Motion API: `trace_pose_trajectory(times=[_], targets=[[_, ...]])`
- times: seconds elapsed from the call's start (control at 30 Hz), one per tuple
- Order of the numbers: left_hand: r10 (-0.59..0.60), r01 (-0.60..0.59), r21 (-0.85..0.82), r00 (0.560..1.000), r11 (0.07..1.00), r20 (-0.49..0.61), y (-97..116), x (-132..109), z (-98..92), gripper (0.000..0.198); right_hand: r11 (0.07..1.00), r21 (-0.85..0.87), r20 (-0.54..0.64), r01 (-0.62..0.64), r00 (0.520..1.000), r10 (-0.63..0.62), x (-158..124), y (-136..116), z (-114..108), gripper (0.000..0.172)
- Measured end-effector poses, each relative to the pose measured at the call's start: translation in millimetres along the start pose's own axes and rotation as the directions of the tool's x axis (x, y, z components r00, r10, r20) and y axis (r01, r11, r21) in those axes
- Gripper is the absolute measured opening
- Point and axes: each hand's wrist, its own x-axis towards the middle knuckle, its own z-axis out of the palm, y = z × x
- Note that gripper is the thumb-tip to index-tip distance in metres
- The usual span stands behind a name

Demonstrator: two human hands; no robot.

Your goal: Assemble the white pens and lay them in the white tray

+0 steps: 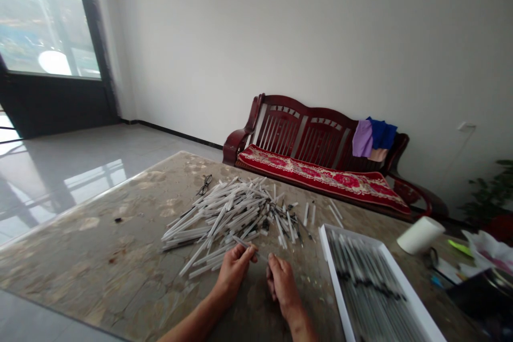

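My left hand point(235, 267) is closed, pinching a slim, pale, pen-like stick point(260, 255) between thumb and fingers. One end of the stick sticks out past the left fingertips; the other end runs toward my right hand point(282, 282), whose thumb and fingers are closed at it. Just beyond the hands lies a loose pile of white pen-like sticks point(224, 214), some with dark parts, pointing in many directions. Right of my right hand stands a white open box point(334, 283) filled with rows of clear pen-like sticks point(372, 283) with dark middles.
Black-framed glasses point(204, 185) lie behind the pile on the stone-patterned table point(108, 246). A white paper roll point(420, 235) and a dark container point(476, 296) stand at the right. Past the table's far edge is a red wooden bench point(304, 133).
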Motion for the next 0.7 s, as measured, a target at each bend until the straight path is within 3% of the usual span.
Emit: trace_pose_trajectory(times=[0.1, 0.17, 0.23, 0.3, 0.4, 0.5, 0.6, 0.7], targets=[[-0.011, 0.011, 0.003, 1.000, 1.000, -0.019, 2, -1, -0.7, 0.051, 0.996, -0.083, 0.042, -0.031, 0.999, 0.034, 12, -3, -15, 0.059], [-0.021, 0.020, -0.018, 0.999, 1.000, -0.035, 4, -1, -0.3, 0.052, 0.962, -0.250, -0.087, 0.109, 0.987, -0.134, 26, -6, -30, 0.053], [-0.028, 0.027, -0.029, 0.999, 0.999, -0.031, 6, -2, 0.5, 0.054, 0.824, -0.509, -0.196, 0.250, 0.898, -0.393, 43, -10, -42, 0.038], [-0.026, 0.026, -0.020, 1.000, 0.999, 0.002, 6, -2, 1.1, 0.054, 0.639, -0.723, -0.177, 0.261, 0.825, -0.536, 58, -12, -50, 0.022], [-0.013, 0.011, 0.028, 0.997, 1.000, 0.071, 5, -2, 1.0, 0.052, 0.404, -0.898, -0.069, 0.175, 0.850, -0.522, 70, -9, -49, 0.016], [0.037, -0.047, 0.109, 0.995, 0.993, 0.097, 6, -4, 0.3, 0.050, 0.228, -0.964, 0.008, 0.133, 0.879, -0.477, 71, -2, -44, 0.027], [0.143, -0.164, 0.195, 0.983, 0.967, 0.116, 8, -6, -0.4, 0.046, 0.145, -0.983, 0.033, 0.113, 0.884, -0.466, 68, 2, -42, 0.039], [0.194, -0.234, 0.262, 0.966, 0.936, 0.168, 8, -9, -1.3, 0.040, 0.149, -0.985, 0.005, 0.085, 0.883, -0.468, 66, 2, -44, 0.041]])
